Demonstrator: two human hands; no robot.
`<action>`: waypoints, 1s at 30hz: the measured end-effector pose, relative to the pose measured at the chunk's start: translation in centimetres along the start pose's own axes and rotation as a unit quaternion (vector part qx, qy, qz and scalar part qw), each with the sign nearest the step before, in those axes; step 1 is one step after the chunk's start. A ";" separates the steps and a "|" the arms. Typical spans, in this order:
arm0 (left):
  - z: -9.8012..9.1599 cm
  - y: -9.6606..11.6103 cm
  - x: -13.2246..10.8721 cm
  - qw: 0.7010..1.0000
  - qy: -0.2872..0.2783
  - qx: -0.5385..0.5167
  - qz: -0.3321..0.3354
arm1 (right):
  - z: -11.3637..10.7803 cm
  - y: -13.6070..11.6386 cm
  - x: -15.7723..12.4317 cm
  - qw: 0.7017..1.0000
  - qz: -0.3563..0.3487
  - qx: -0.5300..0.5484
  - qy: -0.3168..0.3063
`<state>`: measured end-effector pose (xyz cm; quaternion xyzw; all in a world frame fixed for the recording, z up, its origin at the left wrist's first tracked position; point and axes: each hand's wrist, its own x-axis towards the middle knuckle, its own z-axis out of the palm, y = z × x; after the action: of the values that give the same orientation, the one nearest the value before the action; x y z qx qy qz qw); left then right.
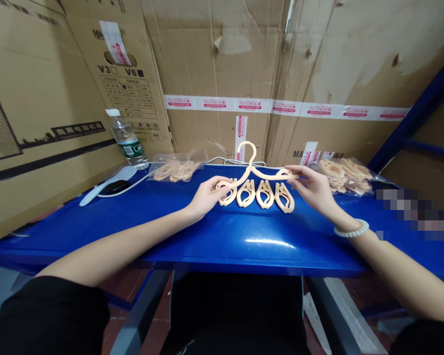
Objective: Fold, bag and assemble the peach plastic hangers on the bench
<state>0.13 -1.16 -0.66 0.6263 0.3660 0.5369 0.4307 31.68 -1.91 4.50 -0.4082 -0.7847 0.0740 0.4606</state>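
Note:
A peach-coloured folding clothes hanger (251, 168) is held up above the blue table, its arms spread and its hook pointing up. My left hand (211, 193) pinches the end of its left arm. The end of the right arm is gripped between the fingers of my right hand (313, 187). Below the hanger, several folded hangers (265, 195) of the same colour lie in a row on the table. The leftmost of them is partly hidden by my left hand and the held hanger.
Clear bags of folded hangers lie at the left (177, 167) and right (346, 175) of the blue table (214, 241). A water bottle (131, 145), a pale-blue handled brush or comb (109, 185) and a white cable stand left. Cardboard boxes (222, 64) wall off the back.

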 end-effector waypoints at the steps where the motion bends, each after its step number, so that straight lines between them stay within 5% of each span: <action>1: 0.0 0.0 0.0 1.000 0.007 -0.008 0.001 | -0.1 0.1 0.1 0.999 0.018 0.033 -0.003; 7: -0.2 -0.1 0.2 0.997 0.030 -0.072 -0.011 | -0.3 0.6 0.5 0.985 0.088 0.147 -0.014; 15: 1.0 0.6 -1.1 0.998 -0.038 -0.051 0.023 | 2.1 -1.2 -0.6 0.939 0.140 0.306 -0.066; 23: 1.6 0.9 -1.7 0.997 -0.053 -0.034 0.045 | 3.3 -3.2 -1.7 0.934 0.038 0.263 -0.240; 30: 1.6 0.9 -2.0 0.996 -0.036 -0.032 0.073 | 3.1 -3.0 -2.1 0.922 0.044 0.280 -0.262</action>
<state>1.40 -3.56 -0.58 0.6559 0.2864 0.5556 0.4232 28.04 -4.52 2.84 -0.2624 -0.8060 0.4152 0.3303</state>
